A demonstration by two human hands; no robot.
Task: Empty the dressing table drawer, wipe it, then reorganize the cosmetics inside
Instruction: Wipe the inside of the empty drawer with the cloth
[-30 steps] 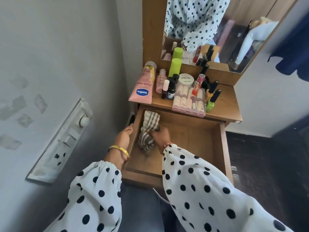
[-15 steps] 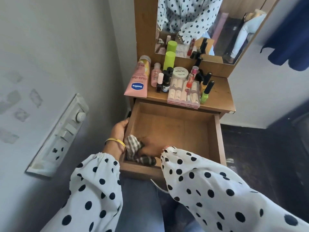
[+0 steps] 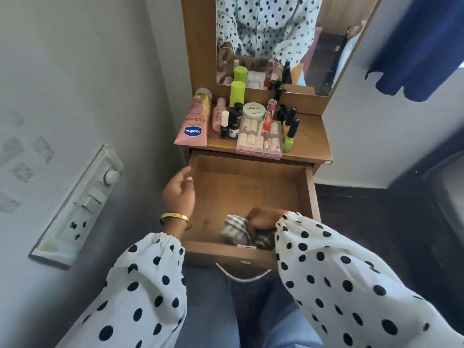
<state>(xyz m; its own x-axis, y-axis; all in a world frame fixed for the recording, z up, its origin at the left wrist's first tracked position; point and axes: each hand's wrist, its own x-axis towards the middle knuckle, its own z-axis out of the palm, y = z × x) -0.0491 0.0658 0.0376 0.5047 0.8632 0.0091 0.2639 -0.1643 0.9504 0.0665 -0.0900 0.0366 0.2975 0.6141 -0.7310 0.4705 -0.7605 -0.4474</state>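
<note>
The wooden drawer is pulled out and holds nothing but a striped grey-and-white cloth at its front edge. My right hand presses down on that cloth, fingers closed over it. My left hand, with a gold bangle at the wrist, hovers at the drawer's left wall, fingers loosely apart and holding nothing. The cosmetics stand on the dressing table top: a pink Vaseline tube, a green bottle, a white jar, a clear case of tubes and several nail polish bottles.
A mirror rises behind the table top. A wall with a switch panel is close on the left. Dark floor lies to the right. My legs in jeans are directly under the drawer's front handle.
My right hand has dragged the cloth from the drawer's back left corner to the front and then toward the front middle. My left hand has lifted off the drawer's left wall.
</note>
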